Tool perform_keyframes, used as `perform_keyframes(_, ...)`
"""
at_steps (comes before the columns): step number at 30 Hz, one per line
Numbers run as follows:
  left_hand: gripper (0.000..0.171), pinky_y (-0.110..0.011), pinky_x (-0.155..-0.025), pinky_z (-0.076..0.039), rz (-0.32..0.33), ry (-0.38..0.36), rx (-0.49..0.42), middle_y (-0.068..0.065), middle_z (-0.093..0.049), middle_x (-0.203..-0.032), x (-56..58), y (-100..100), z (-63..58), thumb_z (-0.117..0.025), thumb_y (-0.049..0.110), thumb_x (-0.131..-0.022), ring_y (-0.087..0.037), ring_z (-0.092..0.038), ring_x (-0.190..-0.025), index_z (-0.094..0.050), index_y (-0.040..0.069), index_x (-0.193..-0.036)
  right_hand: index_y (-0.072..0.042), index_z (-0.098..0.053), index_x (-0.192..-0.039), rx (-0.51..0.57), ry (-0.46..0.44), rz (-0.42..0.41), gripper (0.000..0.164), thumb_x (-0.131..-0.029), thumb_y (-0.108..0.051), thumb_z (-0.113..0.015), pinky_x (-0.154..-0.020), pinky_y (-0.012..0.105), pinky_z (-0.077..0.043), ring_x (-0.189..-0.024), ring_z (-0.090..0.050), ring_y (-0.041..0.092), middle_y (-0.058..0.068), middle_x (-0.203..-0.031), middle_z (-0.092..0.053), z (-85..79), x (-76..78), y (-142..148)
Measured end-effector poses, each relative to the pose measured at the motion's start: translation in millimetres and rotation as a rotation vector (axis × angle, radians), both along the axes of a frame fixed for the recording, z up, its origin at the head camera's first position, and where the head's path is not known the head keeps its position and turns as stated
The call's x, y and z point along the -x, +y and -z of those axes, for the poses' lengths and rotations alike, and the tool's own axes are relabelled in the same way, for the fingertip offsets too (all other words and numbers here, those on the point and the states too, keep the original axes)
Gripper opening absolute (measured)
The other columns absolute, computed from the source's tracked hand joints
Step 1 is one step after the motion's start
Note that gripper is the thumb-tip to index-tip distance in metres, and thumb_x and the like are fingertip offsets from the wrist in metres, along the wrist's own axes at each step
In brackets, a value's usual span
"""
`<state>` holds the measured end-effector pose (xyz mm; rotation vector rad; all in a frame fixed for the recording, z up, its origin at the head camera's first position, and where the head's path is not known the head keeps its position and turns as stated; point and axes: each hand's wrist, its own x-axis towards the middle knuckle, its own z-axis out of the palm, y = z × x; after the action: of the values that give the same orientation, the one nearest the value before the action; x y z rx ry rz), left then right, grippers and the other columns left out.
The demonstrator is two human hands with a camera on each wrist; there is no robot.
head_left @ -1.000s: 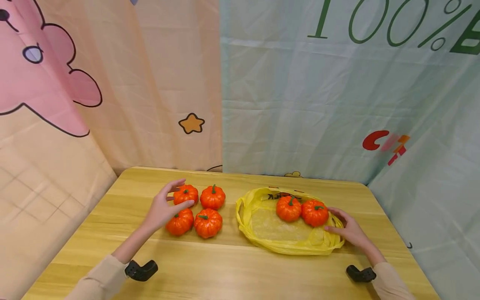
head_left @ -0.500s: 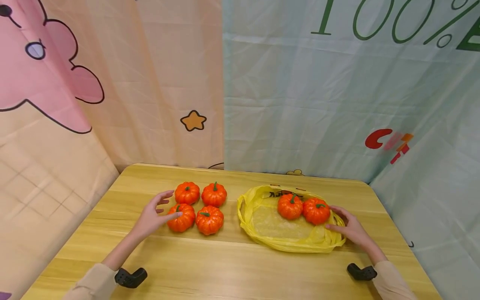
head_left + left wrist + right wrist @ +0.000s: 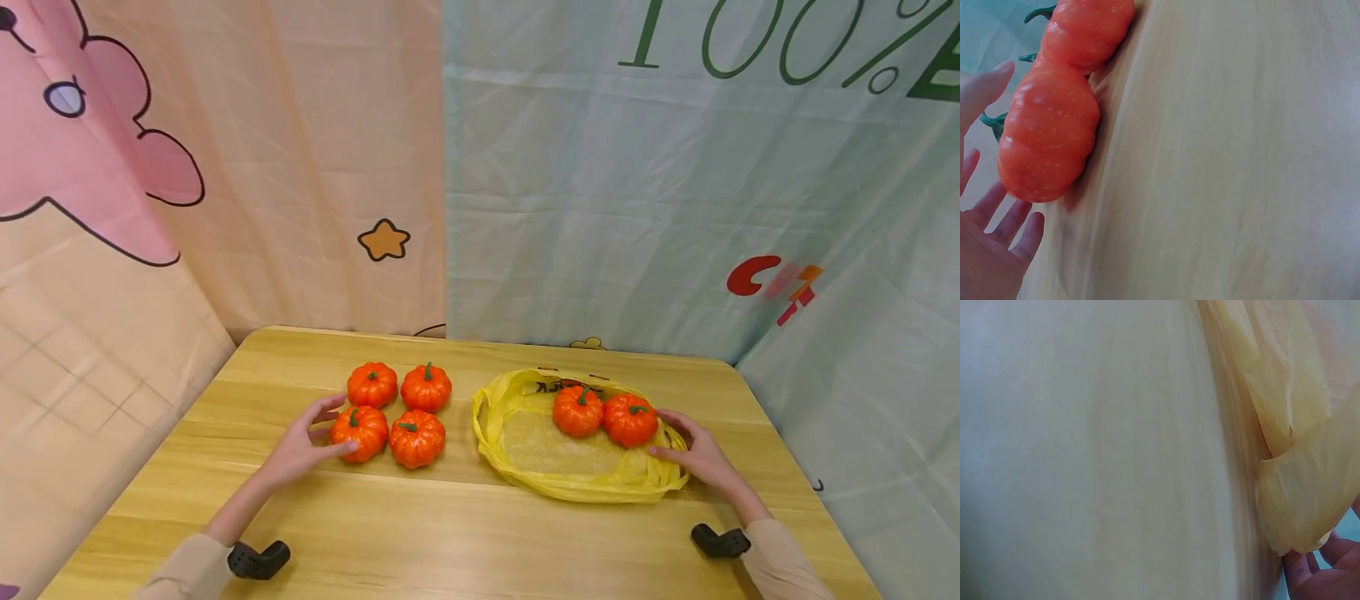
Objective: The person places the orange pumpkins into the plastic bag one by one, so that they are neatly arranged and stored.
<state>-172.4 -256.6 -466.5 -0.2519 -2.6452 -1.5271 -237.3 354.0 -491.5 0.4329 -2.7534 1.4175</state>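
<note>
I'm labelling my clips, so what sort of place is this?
Probably a small curtained-off recording corner: printed fabric hangs behind and beside a wooden table, and a black device sits at each wrist.

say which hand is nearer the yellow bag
Right: the right hand is at the right edge of the yellow bag; the left hand is left of four pumpkins.

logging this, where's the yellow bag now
In the head view, the yellow bag lies right of centre on the table, the right hand at its right edge.
</note>
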Motion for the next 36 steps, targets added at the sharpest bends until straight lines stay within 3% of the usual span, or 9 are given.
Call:
perform_keyframes(3,0.074,-0.017,-0.093,-0.043,-0.011,-0.003,-0.011,-0.022,-0.043,-0.143,-1.3,2.9,0.9,-0.078,0.015,-0.08,-0.038,-0.045,-0.124,-0.038,-0.002,-0.141,0.007,-0.043,-0.137,0.004,-0.008,0.003,0.065,-0.084,-0.015,-0.074,-0.089,-0.003,-0.027,-0.108,-0.03,-0.026,0.032,-0.138,-0.045,1.2,0.4,0.7)
perform_keyframes(6,0.074,-0.011,-0.091,-0.039,-0.015,-0.002,-0.019,-0.022,-0.044,-0.142,-0.8,5.6,1.9,-0.078,0.015,-0.08,-0.037,-0.044,-0.125,-0.039,-0.002,-0.14,0.006,-0.043,-0.137,0.006,-0.012,0.005,0.065,-0.084,-0.016,-0.074,-0.089,-0.003,-0.027,-0.109,-0.03,-0.026,0.031,-0.138,-0.045,1.7,0.0,0.8)
perform_keyframes(14,0.076,-0.024,-0.093,-0.043,-0.028,-0.022,0.018,-0.021,-0.045,-0.14,5.7,8.2,7.2,-0.081,0.018,-0.077,-0.037,-0.048,-0.122,-0.041,0.002,-0.14,0.008,-0.044,-0.136,0.022,0.017,-0.005,0.064,-0.083,-0.013,-0.074,-0.09,-0.002,-0.028,-0.11,-0.034,-0.022,0.033,-0.136,-0.046,-0.4,-0.5,-0.8)
perform_keyframes(20,0.08,-0.025,-0.092,-0.044,-0.026,-0.051,0.018,-0.02,-0.044,-0.141,4.1,9.1,10.4,-0.083,0.019,-0.075,-0.036,-0.05,-0.119,-0.041,0.004,-0.14,0.007,-0.045,-0.136,0.016,0.021,0.0,0.064,-0.083,-0.014,-0.075,-0.09,-0.002,-0.028,-0.109,-0.033,-0.025,0.032,-0.136,-0.047,0.0,-1.1,-1.8)
perform_keyframes(27,0.08,-0.036,-0.092,-0.045,-0.017,-0.071,0.019,-0.02,-0.043,-0.14,1.2,10.1,9.6,-0.083,0.019,-0.074,-0.034,-0.051,-0.117,-0.041,0.005,-0.14,0.008,-0.044,-0.135,0.025,0.011,-0.004,0.064,-0.083,-0.013,-0.074,-0.09,-0.002,-0.029,-0.108,-0.033,-0.026,0.033,-0.135,-0.046,0.7,-1.7,-0.8)
perform_keyframes(36,0.079,-0.026,-0.09,-0.046,-0.032,-0.066,0.023,-0.02,-0.044,-0.14,0.7,10.3,10.3,-0.083,0.02,-0.074,-0.034,-0.053,-0.117,-0.041,0.005,-0.14,0.005,-0.045,-0.137,-0.009,-0.012,0.008,0.064,-0.084,-0.015,-0.074,-0.09,-0.001,-0.03,-0.111,-0.037,-0.019,0.031,-0.138,-0.047,-2.4,-0.2,-1.6)
